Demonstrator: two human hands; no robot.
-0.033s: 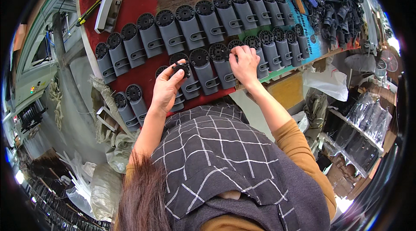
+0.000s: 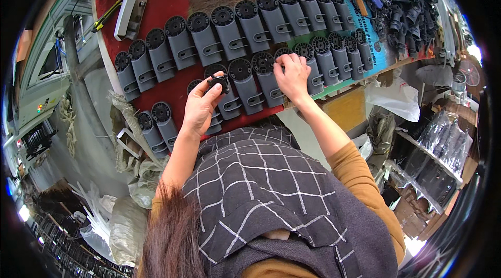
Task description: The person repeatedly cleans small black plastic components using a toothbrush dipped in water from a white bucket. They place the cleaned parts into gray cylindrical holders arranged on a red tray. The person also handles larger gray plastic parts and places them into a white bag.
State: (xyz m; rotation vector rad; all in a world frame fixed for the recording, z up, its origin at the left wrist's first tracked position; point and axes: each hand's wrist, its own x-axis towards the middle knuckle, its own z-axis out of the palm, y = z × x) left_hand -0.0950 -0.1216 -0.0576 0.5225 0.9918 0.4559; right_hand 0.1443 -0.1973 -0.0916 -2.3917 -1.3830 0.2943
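Grey plastic tubes (image 2: 243,87) with round black ends lie in two rows, one behind the other. My left hand (image 2: 199,107) pinches a small black round plastic part (image 2: 219,83) between thumb and fingers, above the near row. Over the black end of a tube in that row, my right hand (image 2: 294,75) is closed, its fingertips pressed together at the rim. Those fingers hide whatever they hold. Just left of it lies another tube (image 2: 269,81) with its black end uncovered.
At the far right of the table is a heap of black plastic parts (image 2: 412,12). A yellow cutter knife (image 2: 106,15) and a white-and-grey box-like piece (image 2: 127,16) lie at the left. Two tubes (image 2: 165,121) lie at the near left edge. A clear plastic bag (image 2: 392,98) hangs at the right.
My right hand has shifted very slightly left at the tube end. My left hand and the part in it have not visibly moved.
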